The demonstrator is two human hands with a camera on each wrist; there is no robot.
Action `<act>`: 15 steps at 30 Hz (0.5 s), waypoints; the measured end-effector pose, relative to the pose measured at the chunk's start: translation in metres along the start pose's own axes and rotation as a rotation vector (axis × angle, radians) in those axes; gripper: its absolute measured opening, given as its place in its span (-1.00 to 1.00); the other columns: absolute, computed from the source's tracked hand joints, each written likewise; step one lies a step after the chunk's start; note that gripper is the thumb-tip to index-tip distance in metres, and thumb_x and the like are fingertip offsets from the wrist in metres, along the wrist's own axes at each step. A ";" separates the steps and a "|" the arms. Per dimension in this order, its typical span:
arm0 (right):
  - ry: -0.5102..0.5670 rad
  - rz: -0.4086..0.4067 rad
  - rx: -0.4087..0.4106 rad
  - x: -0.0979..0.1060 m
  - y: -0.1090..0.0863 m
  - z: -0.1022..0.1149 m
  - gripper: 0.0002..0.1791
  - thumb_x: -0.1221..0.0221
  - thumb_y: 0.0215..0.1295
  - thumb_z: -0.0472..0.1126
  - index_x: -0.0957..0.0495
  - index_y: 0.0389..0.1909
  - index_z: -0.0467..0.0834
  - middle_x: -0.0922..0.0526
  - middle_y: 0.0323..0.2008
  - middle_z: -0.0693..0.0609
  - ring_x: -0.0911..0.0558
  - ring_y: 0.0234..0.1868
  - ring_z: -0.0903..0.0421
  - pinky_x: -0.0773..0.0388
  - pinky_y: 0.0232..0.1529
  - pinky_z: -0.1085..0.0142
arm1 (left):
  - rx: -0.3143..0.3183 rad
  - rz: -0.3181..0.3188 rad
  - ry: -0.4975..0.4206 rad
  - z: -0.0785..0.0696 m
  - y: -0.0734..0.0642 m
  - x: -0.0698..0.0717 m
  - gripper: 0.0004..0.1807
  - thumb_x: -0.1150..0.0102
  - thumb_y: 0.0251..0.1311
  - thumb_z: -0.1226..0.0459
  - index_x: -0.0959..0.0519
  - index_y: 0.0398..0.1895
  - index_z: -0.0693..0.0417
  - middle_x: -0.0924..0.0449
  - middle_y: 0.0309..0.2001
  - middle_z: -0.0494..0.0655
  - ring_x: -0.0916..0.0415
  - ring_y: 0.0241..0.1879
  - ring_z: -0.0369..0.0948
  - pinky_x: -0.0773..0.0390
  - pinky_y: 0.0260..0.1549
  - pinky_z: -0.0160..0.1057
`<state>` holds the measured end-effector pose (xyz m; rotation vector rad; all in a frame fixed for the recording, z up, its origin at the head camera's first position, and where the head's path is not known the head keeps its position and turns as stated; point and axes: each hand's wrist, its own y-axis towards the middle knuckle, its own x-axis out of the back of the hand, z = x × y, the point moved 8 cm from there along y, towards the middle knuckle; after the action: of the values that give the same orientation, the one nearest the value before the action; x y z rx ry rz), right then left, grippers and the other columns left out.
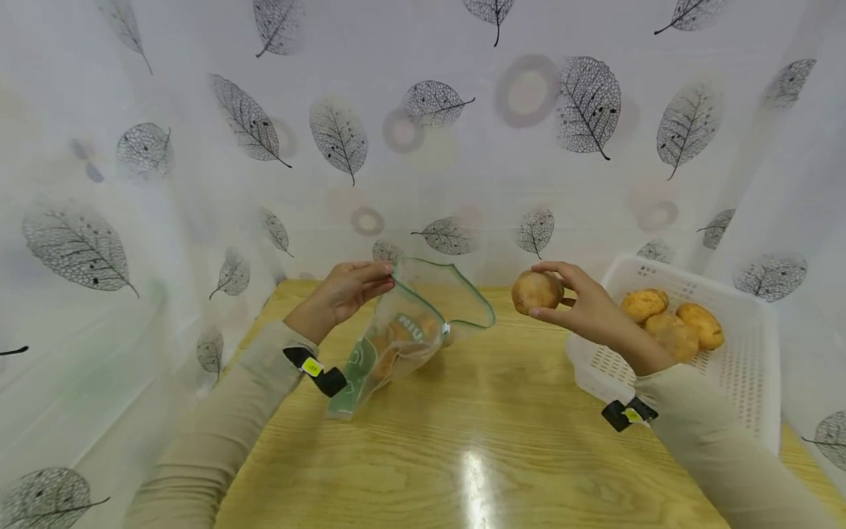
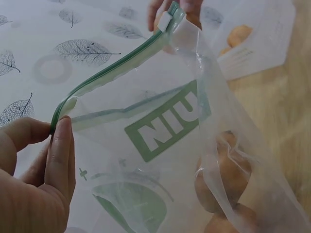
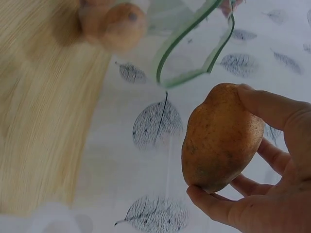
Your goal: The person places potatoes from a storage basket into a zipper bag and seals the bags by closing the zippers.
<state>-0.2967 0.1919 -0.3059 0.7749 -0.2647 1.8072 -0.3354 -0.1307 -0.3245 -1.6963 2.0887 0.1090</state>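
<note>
My left hand [image 1: 346, 292] pinches the green-edged rim of a clear zip bag [image 2: 160, 109] between thumb and fingers. The bag's mouth gapes toward the right, and a white slider [image 2: 165, 21] sits on its zip. Inside, low in the bag, lie several potatoes [image 2: 224, 170], seen through the plastic. To the right of the bag's mouth, my right hand [image 1: 581, 305] grips a single brown potato [image 3: 221, 138] with thumb and fingertips, held up above the table and apart from the bag.
At the right stands a white perforated plastic basket [image 1: 747, 367] with several potatoes [image 1: 700, 325] in it, partly behind my right forearm. Everything rests on a wood-grain table [image 1: 423, 455]. A pale curtain [image 1: 410, 198] with a leaf print hangs behind the table and along its sides.
</note>
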 end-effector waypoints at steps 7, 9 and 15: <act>0.042 0.015 0.046 -0.027 0.019 0.021 -0.28 -0.36 0.16 -0.15 -0.28 0.32 -0.10 -0.19 0.33 -0.18 -0.37 0.25 -0.27 -0.47 0.19 -0.18 | 0.017 -0.043 0.010 -0.001 -0.001 0.003 -0.77 -0.03 0.32 0.49 -0.64 -0.42 0.15 -0.65 -0.45 -0.04 -0.64 -0.45 -0.24 -0.70 -0.30 -0.44; 0.056 0.011 0.067 -0.035 0.023 0.026 -0.28 -0.36 0.16 -0.16 -0.29 0.32 -0.11 -0.20 0.32 -0.18 -0.40 0.22 -0.26 -0.49 0.17 -0.16 | 0.017 -0.053 0.009 -0.002 -0.002 0.004 -0.77 -0.04 0.32 0.48 -0.65 -0.43 0.14 -0.65 -0.44 -0.04 -0.64 -0.45 -0.24 -0.70 -0.31 -0.44; 0.055 -0.038 0.112 -0.053 0.030 0.040 -0.28 -0.37 0.15 -0.14 -0.30 0.32 -0.10 -0.24 0.32 -0.15 -0.39 0.23 -0.17 -0.53 0.15 -0.13 | -0.003 -0.050 0.008 -0.004 -0.004 0.006 -0.74 -0.05 0.32 0.47 -0.67 -0.46 0.13 -0.64 -0.44 -0.05 -0.63 -0.44 -0.25 -0.70 -0.30 -0.45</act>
<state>-0.2993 0.1190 -0.3022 0.8021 -0.1127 1.8161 -0.3336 -0.1386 -0.3228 -1.7524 2.0510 0.0903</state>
